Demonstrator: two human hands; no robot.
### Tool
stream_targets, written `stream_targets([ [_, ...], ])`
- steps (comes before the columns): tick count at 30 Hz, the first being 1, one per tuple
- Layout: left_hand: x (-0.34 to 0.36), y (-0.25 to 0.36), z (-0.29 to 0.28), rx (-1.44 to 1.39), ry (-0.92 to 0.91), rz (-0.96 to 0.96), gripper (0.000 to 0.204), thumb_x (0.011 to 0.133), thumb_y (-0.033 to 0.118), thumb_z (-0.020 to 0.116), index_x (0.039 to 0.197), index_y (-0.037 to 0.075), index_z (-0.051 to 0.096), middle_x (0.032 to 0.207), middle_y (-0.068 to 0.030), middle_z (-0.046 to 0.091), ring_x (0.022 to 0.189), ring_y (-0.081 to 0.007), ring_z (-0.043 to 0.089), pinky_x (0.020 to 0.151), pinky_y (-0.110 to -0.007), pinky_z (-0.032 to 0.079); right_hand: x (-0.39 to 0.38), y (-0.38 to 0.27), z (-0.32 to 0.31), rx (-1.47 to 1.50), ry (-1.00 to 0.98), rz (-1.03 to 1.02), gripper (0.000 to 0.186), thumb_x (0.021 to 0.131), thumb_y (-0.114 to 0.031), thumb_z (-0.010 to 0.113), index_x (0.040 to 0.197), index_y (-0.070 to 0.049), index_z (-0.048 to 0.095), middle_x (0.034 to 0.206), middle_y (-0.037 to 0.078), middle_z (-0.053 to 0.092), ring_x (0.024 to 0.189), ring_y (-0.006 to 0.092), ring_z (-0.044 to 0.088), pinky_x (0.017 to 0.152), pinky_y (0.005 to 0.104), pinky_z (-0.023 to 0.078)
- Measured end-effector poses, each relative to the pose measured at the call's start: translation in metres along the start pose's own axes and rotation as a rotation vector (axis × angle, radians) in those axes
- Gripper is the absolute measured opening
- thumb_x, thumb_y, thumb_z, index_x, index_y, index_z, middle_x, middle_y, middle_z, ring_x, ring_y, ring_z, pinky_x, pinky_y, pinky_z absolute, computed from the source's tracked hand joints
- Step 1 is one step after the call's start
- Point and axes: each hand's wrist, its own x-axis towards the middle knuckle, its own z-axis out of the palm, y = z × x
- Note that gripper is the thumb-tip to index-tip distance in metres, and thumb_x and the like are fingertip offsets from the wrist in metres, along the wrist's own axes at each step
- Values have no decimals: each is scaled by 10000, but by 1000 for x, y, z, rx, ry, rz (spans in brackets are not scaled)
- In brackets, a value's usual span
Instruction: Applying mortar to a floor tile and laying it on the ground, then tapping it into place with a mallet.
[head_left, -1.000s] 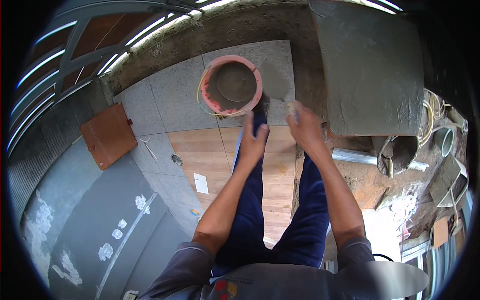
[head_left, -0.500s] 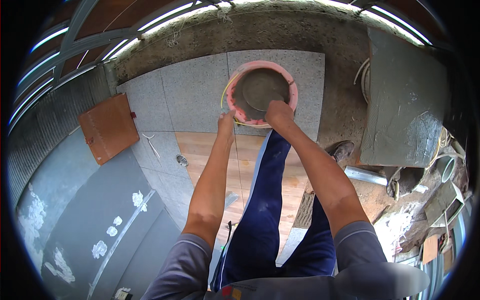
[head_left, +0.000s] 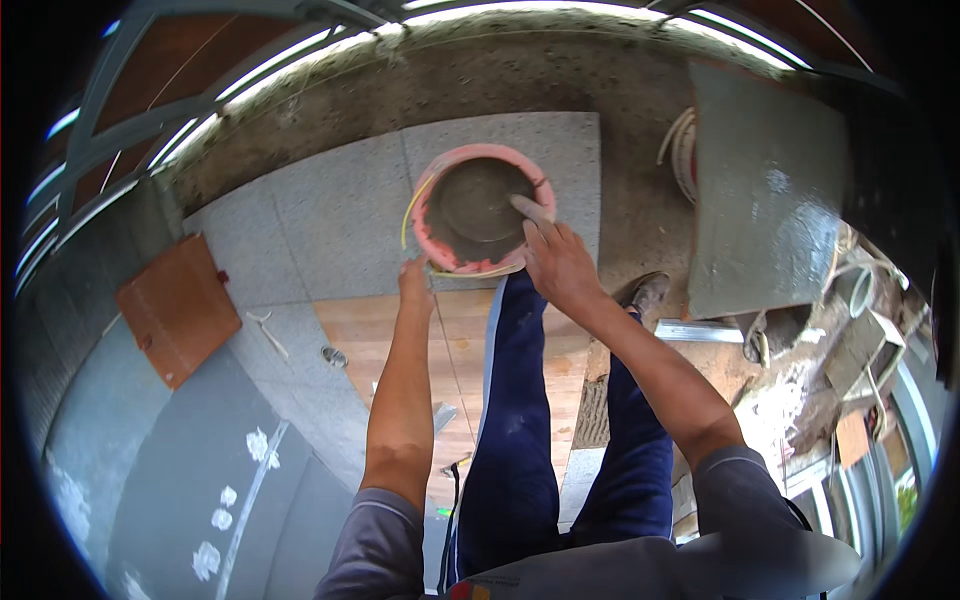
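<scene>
My left hand is closed at the lower-left edge of a pink bucket, on its yellow handle; its fingertips are partly hidden. Grey wet mortar lies inside the bucket. My right hand grips a light-coloured tool handle at the bucket's right rim; the tool's working end is not clear. The bucket stands on grey speckled tiles just beyond my left leg.
A mortar-coated board lies at right, with a coiled hose behind it. Wood-look tiles are underfoot. An orange tile lies at left. A metal bar, cables and clutter lie at lower right, metal frames along the top.
Since a second ago my left hand has moved left to the bucket's handle. My right hand went from beside the bucket to over it, then slightly back. The view has shifted.
</scene>
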Motion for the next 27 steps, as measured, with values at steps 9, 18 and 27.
stream_targets([
  [9, -107, 95, 55, -169, -297, -100, 327, 1001, 303, 651, 754, 184, 472, 589, 32, 397, 520, -148, 409, 546, -339, 375, -159, 46, -136, -54, 0, 273, 414, 921, -139, 635, 1297, 28, 590, 1217, 213, 631, 1099, 388, 609, 973, 464, 500],
  [18, -230, 168, 20, -181, -165, -5, 313, 967, 330, 706, 763, 195, 511, 612, 38, 438, 539, -126, 427, 550, -298, 400, -237, 9, -227, -58, -196, 559, 446, 959, -205, 616, 1312, 65, 587, 1257, 278, 640, 1163, 423, 612, 1035, 458, 492],
  [27, -189, 177, -84, -187, -55, 22, 315, 957, 318, 672, 746, 176, 487, 675, 41, 444, 592, -129, 433, 550, -310, 385, -264, -3, -264, -109, -135, 519, 413, 947, -194, 605, 1304, 13, 588, 1215, 246, 655, 1142, 403, 624, 1000, 469, 504],
])
